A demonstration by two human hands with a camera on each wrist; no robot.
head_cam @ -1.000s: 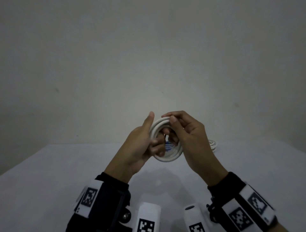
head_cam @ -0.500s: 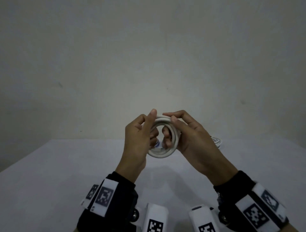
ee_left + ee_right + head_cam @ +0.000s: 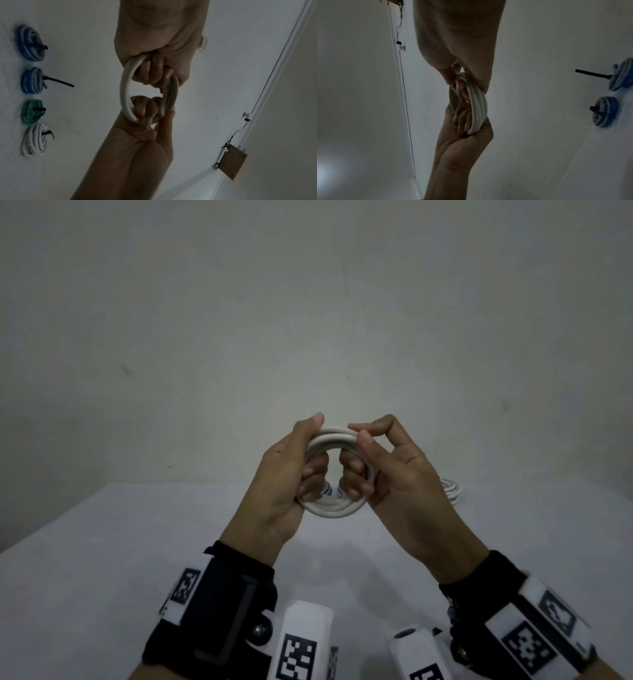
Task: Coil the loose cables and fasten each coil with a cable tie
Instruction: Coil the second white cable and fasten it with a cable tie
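A white cable coil (image 3: 331,508) is held up in front of me above the white table (image 3: 102,559). My left hand (image 3: 310,453) grips its left side, thumb on top and fingers curled through the hole. My right hand (image 3: 361,457) grips the right side the same way, thumb and forefinger pinching the top strands. In the left wrist view the coil (image 3: 125,86) is a ring of several turns between the left hand's fingers (image 3: 154,71) and the right hand's fingers (image 3: 145,111). The right wrist view shows the coil (image 3: 477,105) edge on. No cable tie is visible on it.
Several tied coils lie in a row on the table: two blue coils (image 3: 30,43) (image 3: 33,79), a green coil (image 3: 31,111) and a white coil (image 3: 34,139), each with a black tie. In the head view the white coil (image 3: 452,489) lies behind my right hand. A wall stands behind the table.
The coil has turned from tilted to facing me squarely. My left fingers have curled further through its hole, and my right hand has shifted its grip toward the top right.
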